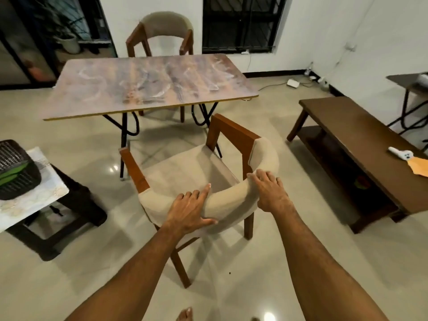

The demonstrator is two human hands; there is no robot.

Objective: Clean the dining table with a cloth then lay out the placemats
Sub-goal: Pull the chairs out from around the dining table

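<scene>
One dining table [148, 82], lengthwise left-right

Glossy marbled table [150, 82] top on black metal legs. Near chair [185, 167] of brown wood, matt beige cloth.

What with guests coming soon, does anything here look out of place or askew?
The near chair stands apart from the dining table, angled to it, left hand and right hand gripping its backrest. No spill or damage shows.

black woven basket [16, 172]: cut by left edge | orange cloth-like sheet [419, 167]: cut by right edge | far beige padded chair [165, 24]: seat hidden behind marbled surface [148, 82]
</scene>
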